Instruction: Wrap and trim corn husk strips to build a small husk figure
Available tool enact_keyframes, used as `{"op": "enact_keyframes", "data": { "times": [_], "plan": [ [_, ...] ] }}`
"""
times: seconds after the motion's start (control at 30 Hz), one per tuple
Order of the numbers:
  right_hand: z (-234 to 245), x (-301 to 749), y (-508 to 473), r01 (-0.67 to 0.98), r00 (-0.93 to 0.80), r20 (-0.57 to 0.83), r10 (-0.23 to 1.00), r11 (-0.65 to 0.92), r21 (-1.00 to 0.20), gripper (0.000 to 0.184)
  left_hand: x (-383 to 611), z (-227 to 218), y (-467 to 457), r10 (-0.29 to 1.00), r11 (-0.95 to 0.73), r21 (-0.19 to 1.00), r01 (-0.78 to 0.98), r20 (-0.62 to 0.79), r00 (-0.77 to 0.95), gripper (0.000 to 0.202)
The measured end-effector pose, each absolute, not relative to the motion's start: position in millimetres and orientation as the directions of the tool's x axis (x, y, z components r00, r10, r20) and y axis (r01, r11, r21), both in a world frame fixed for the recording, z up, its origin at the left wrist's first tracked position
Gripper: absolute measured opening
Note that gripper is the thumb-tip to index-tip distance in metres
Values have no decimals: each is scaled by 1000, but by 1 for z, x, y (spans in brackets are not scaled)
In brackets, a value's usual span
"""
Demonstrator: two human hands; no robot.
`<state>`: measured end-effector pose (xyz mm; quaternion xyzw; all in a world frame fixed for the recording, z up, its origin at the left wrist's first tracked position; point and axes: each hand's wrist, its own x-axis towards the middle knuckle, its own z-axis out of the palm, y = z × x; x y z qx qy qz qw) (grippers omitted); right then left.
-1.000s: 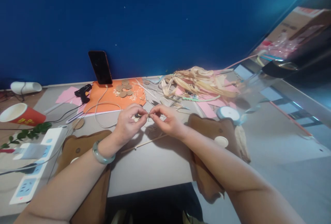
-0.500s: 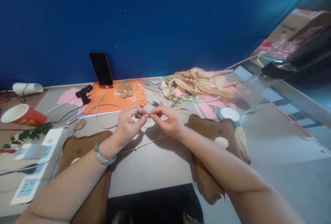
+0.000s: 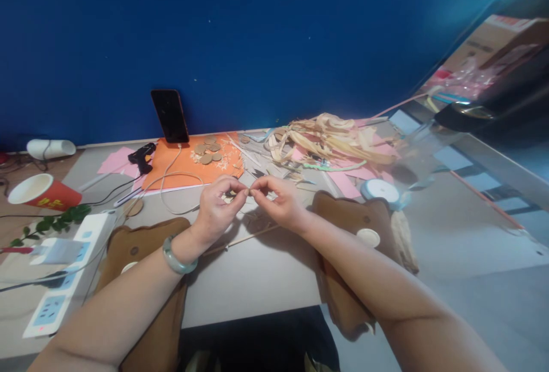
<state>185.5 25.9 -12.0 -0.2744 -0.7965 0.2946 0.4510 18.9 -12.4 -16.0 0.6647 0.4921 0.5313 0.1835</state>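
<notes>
Fingertips pinched together, our left hand (image 3: 218,206) and right hand (image 3: 281,206) meet above a table (image 3: 253,286), both clamped on a tiny piece (image 3: 249,192) between them, too small for us to identify. A thin stick (image 3: 251,237) lies below. Beyond our hands, a phone (image 3: 170,115) leans against a blue wall (image 3: 257,34) beside an orange sheet (image 3: 167,163) bearing round discs (image 3: 206,158); pale strips (image 3: 330,131) lie heaped at right, a red cup (image 3: 60,194) stands at left.

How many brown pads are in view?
2: the left brown pad, partly covered by the left forearm, and the right brown pad, partly covered by the right forearm. No third shows.
</notes>
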Motion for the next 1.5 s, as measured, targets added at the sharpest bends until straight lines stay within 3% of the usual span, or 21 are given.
{"op": "enact_keyframes", "data": {
  "times": [0.67, 1.5],
  "plan": [
    [-14, 185, 27, 167, -423, 552, 718, 661, -732, 7, 18, -10, -8, 967, -171, 957, 232, 208, -145, 13],
    [-14, 186, 26, 172, -406, 559, 723, 661, -730, 9, 20, -11, -11, 932, -301, 890, 343, 351, -92, 14]
  ]
}}
